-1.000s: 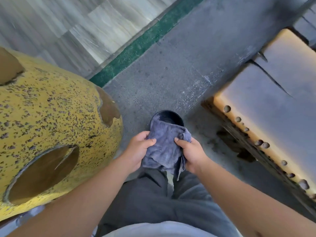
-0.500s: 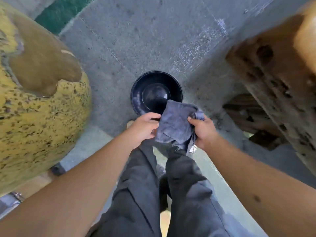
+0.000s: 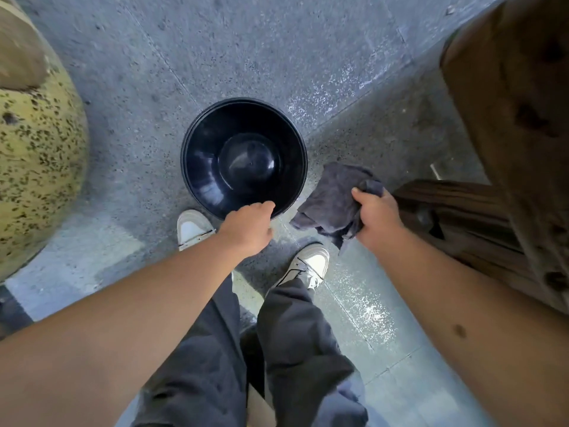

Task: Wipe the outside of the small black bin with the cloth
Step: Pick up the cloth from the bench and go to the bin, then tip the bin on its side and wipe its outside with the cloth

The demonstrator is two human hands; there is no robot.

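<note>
small black bin (image 3: 197, 167): standing upright on grey floor (image 3: 277, 50), round, glossy, mouth open upward | left hand (image 3: 248, 231): reaching over near rim, finger state unclear | right hand (image 3: 377, 215): gripping crumpled grey cloth (image 3: 331, 200), hanging just right of bin

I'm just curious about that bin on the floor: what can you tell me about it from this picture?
The small black bin is round, glossy and plastic-looking, with a thin rim and a raised disc at its bottom. It stands upright and empty on the grey floor. The left hand reaches its near rim; contact is unclear. The cloth hangs beside it, apart.
</note>
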